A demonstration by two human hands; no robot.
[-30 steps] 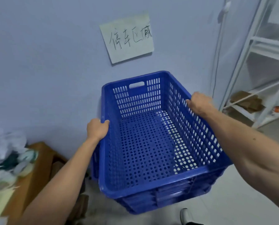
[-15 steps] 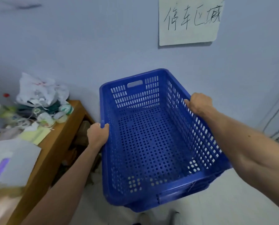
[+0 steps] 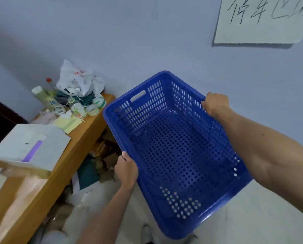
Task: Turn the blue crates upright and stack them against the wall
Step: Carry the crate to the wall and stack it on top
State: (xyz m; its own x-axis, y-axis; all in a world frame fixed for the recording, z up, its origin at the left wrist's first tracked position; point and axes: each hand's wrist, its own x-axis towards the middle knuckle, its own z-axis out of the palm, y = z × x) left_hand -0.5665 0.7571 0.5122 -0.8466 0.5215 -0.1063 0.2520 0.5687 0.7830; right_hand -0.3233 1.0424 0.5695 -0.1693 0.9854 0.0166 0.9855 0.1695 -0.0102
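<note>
I hold one blue perforated crate [image 3: 178, 155] upright with its open side up, close to the pale blue wall [image 3: 147, 41]. My left hand [image 3: 127, 169] grips the rim of its left long side. My right hand [image 3: 215, 103] grips the rim of the right long side, nearer the far end. The crate is empty, and the pale floor shows through the holes in its bottom. Whether it rests on the floor or hangs in the air I cannot tell. No other crate is visible.
A wooden table [image 3: 64, 162] stands at the left with a white bag [image 3: 78, 80], bottles, tape rolls and a white box [image 3: 31, 147]. Cardboard and scraps [image 3: 101, 161] lie under it. A handwritten paper sign [image 3: 263, 20] hangs on the wall.
The view has swung left and down, so the table is now in sight and the white shelf at the right is gone. The crate has turned slightly clockwise; both hands keep their grip.
</note>
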